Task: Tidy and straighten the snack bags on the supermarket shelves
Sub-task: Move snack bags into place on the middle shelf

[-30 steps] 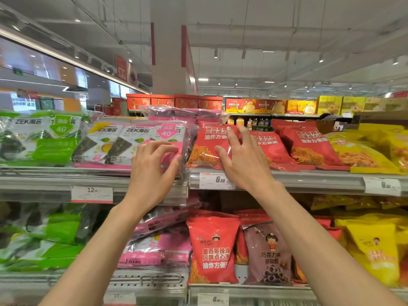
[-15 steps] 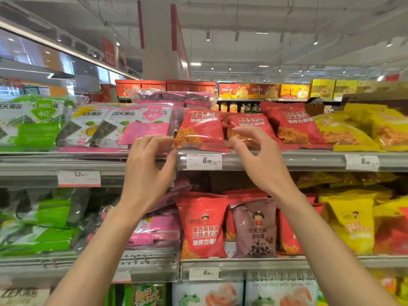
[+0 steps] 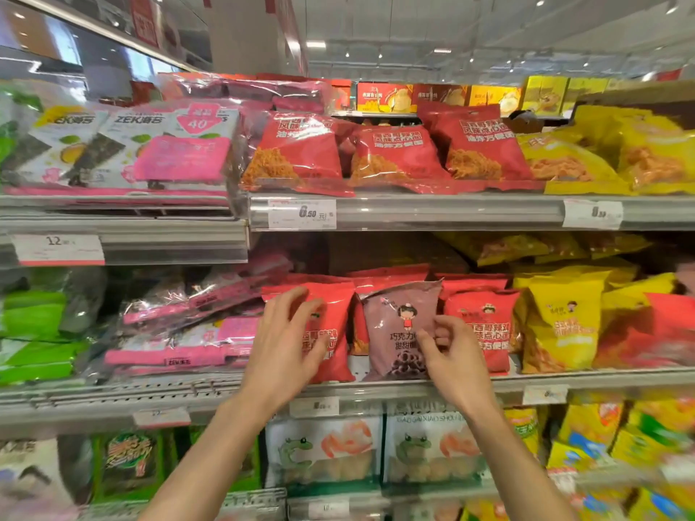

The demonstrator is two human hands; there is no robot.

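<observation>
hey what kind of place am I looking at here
Most likely a supermarket snack aisle: tiered metal shelves carry price tags on their front edges, and rows of identical red snack bags and yellow bags fill them.

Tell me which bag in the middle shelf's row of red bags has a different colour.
The brownish-purple bag with a cartoon girl, standing between two red bags. The right hand holds its right edge; the left hand rests on the red neighbour.

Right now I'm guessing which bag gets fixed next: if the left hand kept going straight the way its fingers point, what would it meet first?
Probably the red snack bag: the left hand already reaches onto its front, though contact is unclear.
</observation>
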